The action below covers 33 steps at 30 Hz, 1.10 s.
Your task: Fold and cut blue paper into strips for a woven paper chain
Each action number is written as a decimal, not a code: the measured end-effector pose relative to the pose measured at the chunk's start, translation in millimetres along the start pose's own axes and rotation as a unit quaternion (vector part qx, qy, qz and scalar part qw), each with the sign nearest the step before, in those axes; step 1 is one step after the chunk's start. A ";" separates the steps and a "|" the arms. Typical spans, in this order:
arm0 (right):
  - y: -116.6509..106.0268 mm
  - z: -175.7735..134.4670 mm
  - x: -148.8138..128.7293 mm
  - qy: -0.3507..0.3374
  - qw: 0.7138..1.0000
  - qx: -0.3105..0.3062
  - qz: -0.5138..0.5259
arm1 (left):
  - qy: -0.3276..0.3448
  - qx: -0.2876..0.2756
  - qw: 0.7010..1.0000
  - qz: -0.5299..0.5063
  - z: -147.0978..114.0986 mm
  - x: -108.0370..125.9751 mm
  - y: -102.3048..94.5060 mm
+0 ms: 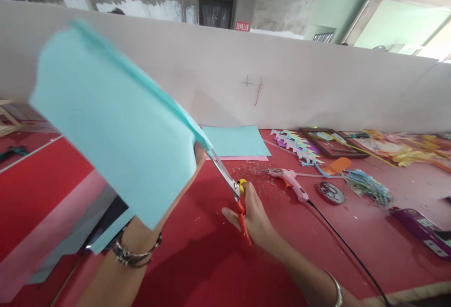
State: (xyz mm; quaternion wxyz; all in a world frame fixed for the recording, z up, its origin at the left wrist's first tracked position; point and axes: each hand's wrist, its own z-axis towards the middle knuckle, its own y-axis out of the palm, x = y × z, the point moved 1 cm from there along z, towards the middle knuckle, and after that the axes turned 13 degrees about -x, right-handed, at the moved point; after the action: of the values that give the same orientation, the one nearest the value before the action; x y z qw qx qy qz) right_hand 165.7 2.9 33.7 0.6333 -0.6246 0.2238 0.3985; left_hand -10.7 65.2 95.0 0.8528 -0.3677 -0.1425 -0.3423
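A light blue paper sheet (120, 114), with a folded or doubled upper edge, is held up at a slant by my left hand (200, 155). Most of that hand is hidden behind the paper; a finger or thumb shows at its right end. My right hand (254, 213) grips a pair of scissors (225, 175) with orange and yellow handles. Their blades meet the paper's right corner, close to my left hand. On the table beyond lies another light blue sheet (236, 140), with pink paper under it.
Right of my hand lie a pink glue gun (292, 182) with a black cord, a round tin (330, 192), fringed paper strips (368, 185) and a purple box (421, 232). A brown tray (329, 149) stands by the white partition (158, 58). Coloured sheets (45, 194) lie left.
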 end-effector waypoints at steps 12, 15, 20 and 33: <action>-3.3 -0.3 -4.6 0.023 0.998 -0.046 0.042 | 0.109 0.103 0.983 0.106 -2.4 7.2 7.4; -7.3 -2.8 -11.7 0.008 0.994 -0.081 0.068 | 0.118 0.094 0.986 0.069 -2.7 14.4 6.8; -7.7 -5.2 -13.8 -0.006 0.991 -0.085 0.102 | 0.120 0.055 0.990 0.042 -3.2 25.3 -0.1; 2.2 -2.6 -1.0 -0.057 0.967 -0.122 0.217 | -0.060 -0.121 0.977 -0.162 -0.5 43.6 6.8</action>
State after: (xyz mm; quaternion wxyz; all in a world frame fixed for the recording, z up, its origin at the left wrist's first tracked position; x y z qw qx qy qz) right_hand 164.0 -0.1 32.9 0.4627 -0.6099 0.2672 0.5853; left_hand 25.5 47.3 112.6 0.7250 -0.4600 -0.2085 -0.4683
